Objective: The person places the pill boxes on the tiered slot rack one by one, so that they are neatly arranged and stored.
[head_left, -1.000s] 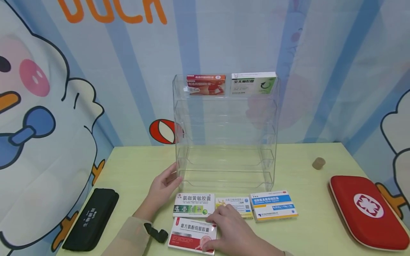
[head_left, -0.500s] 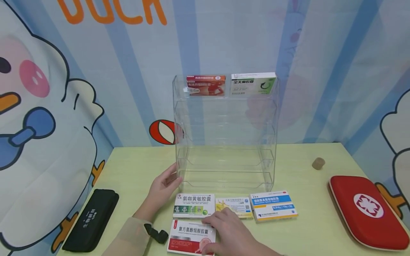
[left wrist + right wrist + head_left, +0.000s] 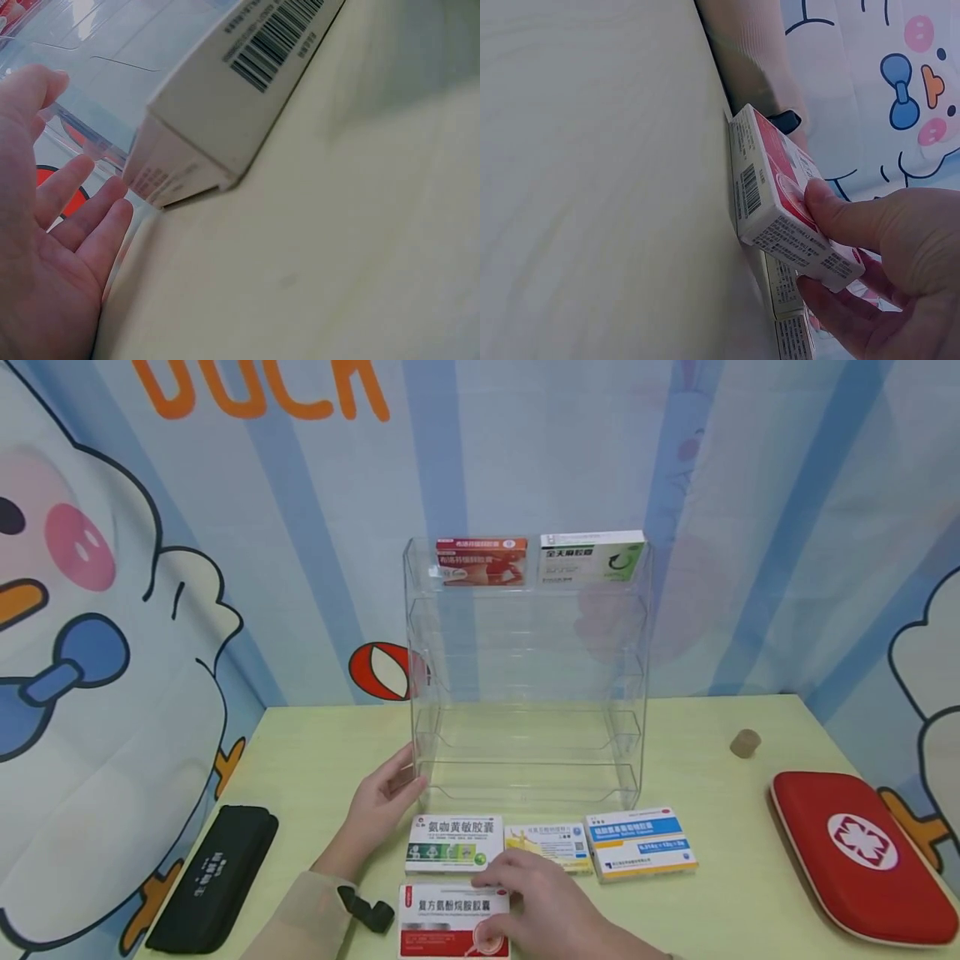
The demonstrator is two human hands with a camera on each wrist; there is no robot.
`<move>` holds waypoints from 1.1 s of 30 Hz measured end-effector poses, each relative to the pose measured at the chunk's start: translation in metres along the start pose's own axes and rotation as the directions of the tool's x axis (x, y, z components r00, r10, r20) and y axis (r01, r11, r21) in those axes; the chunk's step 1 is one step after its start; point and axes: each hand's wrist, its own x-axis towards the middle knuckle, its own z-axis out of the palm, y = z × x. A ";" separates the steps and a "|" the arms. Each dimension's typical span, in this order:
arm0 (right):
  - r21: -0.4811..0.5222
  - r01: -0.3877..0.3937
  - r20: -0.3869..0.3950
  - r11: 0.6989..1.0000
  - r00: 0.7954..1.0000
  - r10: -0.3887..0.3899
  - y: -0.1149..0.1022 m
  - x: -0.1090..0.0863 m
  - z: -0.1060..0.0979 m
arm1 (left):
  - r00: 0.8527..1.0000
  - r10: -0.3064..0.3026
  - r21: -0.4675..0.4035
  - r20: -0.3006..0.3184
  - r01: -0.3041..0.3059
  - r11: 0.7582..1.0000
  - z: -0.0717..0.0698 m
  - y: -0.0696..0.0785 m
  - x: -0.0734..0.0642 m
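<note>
My right hand (image 3: 551, 902) pinches a red-and-white medicine box (image 3: 442, 918) at its right end, thumb on the printed face. In the right wrist view, the fingers (image 3: 840, 311) are at the box's opposite side. I cannot tell whether the box is fully off the table. My left hand (image 3: 378, 802) is at the lower left side of a clear tiered display rack (image 3: 525, 781), its thumb against the front corner. Spread, mostly straight fingers (image 3: 105, 236) show in the left wrist view, near a white box end (image 3: 180, 161).
A green-and-white box (image 3: 453, 843), a yellow-and-white box (image 3: 551, 843) and a blue-and-white box (image 3: 641, 843) lie before the rack. Its top tier holds a red box (image 3: 482, 562) and a white-green box (image 3: 592, 558). A black case (image 3: 213, 877), red case (image 3: 862, 856) and cork (image 3: 746, 743) lie around.
The red-and-white box in my right hand has turned from slanted to nearly level and shifted slightly toward the near edge. My left hand stays at the rack.
</note>
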 end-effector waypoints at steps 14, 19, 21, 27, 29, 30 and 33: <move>0.052 0.009 -0.166 0.999 0.986 0.000 0.002 0.001 -0.016 | 0.999 -0.036 0.005 -0.001 0.036 0.999 0.001 -0.002 -0.001; 0.086 0.100 -0.255 0.991 0.964 -0.075 0.004 0.006 -0.026 | 1.000 -0.023 -0.009 0.005 0.023 1.000 0.002 -0.004 -0.001; 0.053 0.142 -0.308 0.988 0.944 -0.119 0.006 0.011 -0.032 | 1.000 -0.016 -0.005 0.007 0.016 1.000 0.002 -0.004 0.000; -0.108 0.225 -0.460 0.968 0.852 -0.250 0.007 0.031 -0.064 | 1.000 -0.016 0.003 0.010 0.016 1.000 0.001 -0.003 0.000; -0.158 0.250 -0.497 0.955 0.816 -0.296 0.006 0.040 -0.079 | 1.000 -0.016 -0.007 0.011 0.016 1.000 0.001 -0.003 0.000; -0.188 0.254 -0.515 0.949 0.797 -0.316 0.005 0.044 -0.086 | 1.000 -0.017 -0.011 0.011 0.017 1.000 0.001 -0.003 0.001; -0.275 0.261 -0.556 0.925 0.742 -0.375 0.002 0.058 -0.109 | 1.000 -0.016 -0.006 0.006 0.016 1.000 0.001 -0.003 0.001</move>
